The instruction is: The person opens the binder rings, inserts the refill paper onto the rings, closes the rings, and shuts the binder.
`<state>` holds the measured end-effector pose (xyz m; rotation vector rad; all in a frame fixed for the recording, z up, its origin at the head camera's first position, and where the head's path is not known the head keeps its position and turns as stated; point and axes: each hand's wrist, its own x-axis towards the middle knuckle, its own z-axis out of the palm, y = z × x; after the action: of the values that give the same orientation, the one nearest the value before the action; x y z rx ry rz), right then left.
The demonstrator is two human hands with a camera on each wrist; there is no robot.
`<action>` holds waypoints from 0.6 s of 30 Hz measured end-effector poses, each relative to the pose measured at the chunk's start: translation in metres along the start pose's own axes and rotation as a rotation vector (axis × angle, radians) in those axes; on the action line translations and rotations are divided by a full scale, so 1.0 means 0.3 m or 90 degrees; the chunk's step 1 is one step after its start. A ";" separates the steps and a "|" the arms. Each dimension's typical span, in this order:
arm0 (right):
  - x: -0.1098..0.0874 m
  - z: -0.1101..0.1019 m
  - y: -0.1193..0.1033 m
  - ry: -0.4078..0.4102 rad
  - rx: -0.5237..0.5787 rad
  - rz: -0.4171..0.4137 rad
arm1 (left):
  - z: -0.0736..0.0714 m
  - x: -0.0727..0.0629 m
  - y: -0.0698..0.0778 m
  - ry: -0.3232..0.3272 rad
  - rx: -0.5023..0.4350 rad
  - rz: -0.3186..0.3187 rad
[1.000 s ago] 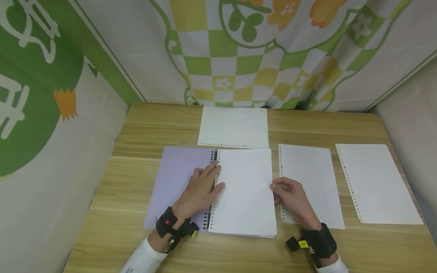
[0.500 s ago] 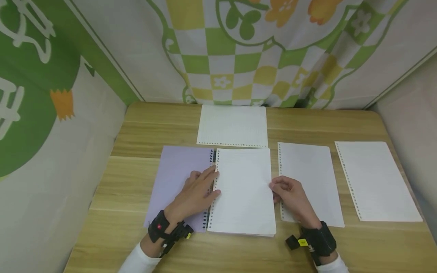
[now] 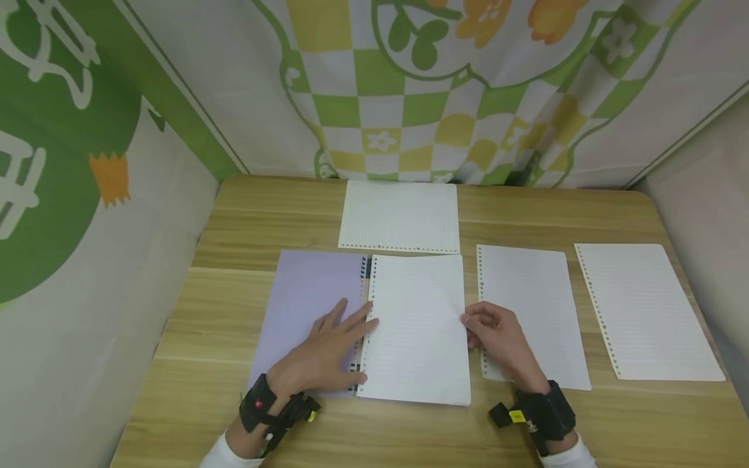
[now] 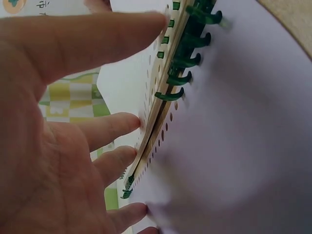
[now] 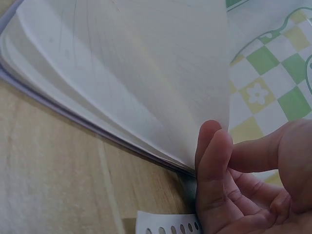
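Observation:
A loose-leaf notebook lies spread on the table, its purple cover (image 3: 307, 279) to the left and its lined white pages (image 3: 418, 325) to the right. My left hand (image 3: 322, 354) lies over the binding with fingers straight and spread, their tips along the pages' punched edge. In the left wrist view, green hooked binder rings (image 4: 197, 36) stand open beside the thumb, and some pass through the page holes. My right hand (image 3: 497, 335) pinches the pages' outer edge between thumb and fingers; the right wrist view shows the upper pages bowed up from those below.
One loose punched sheet (image 3: 400, 218) lies behind the notebook. Another loose sheet (image 3: 544, 292) is just right of it, partly under my right forearm, and a third sheet (image 3: 649, 312) lies near the table's right edge. A checked curtain (image 3: 404, 110) hangs behind the wooden table (image 3: 193, 312).
My left hand has slid down along the binding towards the near edge, and its fingers have spread wider. The right hand keeps its pinch at the pages' outer edge.

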<state>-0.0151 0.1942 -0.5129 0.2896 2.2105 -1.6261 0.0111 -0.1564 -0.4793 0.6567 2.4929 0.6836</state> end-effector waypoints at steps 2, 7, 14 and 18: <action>-0.002 0.001 -0.002 0.004 -0.003 -0.003 | 0.002 0.000 0.001 -0.004 0.002 0.000; -0.006 -0.001 -0.003 0.009 -0.017 -0.014 | 0.006 0.001 0.007 -0.005 0.003 0.006; -0.009 -0.020 -0.002 0.014 -0.030 -0.027 | 0.009 0.001 0.011 -0.007 0.007 0.007; -0.009 -0.038 -0.002 0.020 -0.027 -0.038 | 0.008 -0.002 0.009 -0.010 0.014 0.010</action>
<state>-0.0149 0.2049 -0.5084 0.2405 2.2943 -1.6147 0.0138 -0.1539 -0.4795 0.6873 2.4862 0.6542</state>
